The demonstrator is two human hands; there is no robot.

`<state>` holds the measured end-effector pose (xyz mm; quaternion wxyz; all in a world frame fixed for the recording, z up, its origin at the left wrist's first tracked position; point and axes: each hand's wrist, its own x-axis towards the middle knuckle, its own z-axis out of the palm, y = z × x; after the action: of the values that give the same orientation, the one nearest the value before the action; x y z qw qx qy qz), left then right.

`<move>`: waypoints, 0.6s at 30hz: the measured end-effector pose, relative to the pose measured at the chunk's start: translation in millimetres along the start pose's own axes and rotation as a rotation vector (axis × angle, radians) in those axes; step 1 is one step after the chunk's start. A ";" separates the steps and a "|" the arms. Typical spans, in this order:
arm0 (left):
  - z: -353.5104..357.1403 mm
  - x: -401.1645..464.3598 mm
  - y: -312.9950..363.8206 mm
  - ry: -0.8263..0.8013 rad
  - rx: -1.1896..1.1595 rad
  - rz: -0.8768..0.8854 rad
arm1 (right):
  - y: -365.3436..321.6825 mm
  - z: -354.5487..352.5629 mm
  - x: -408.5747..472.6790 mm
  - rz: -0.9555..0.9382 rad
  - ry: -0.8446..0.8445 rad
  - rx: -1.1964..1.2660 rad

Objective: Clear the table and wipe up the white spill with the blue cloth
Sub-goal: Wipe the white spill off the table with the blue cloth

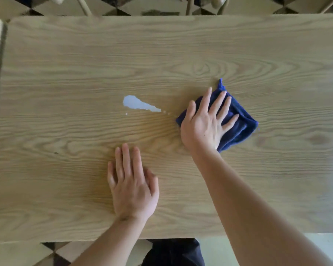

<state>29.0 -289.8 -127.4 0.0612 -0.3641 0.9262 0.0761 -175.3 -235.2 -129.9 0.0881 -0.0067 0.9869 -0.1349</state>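
Right hand (204,123) flat on the folded blue cloth (238,127), fingers straight and spread, pressing it to the wooden table (65,64), likely for even pressure in a sweep. Cloth just right of the white spill (138,104), not touching it; a few small droplets (166,112) between the two. Left hand (132,187) below the spill, near the table's front edge, flat on bare wood, fingers straight and holding nothing, apparently as a brace. Spill not yet wiped.

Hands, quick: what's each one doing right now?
Left hand: open, flat on the table, holding nothing.
Right hand: open, fingers spread, pressing the blue cloth.
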 end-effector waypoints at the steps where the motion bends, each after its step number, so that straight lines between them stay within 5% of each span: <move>1: -0.4 1.5 0.0 -0.011 0.003 0.002 | -6.9 0.1 12.7 -0.021 0.008 0.010; 14: 1.7 4.6 -1.9 0.010 -0.009 0.015 | -55.8 -5.0 110.7 -0.358 -0.043 -0.092; 18: 0.7 3.7 -2.9 -0.007 -0.014 0.003 | -46.2 -8.4 104.5 -0.589 -0.090 -0.199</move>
<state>28.4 -294.3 -129.0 0.0620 -0.3630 0.9259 0.0839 -280.1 -281.3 -127.6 0.0879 -0.3069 0.9460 -0.0570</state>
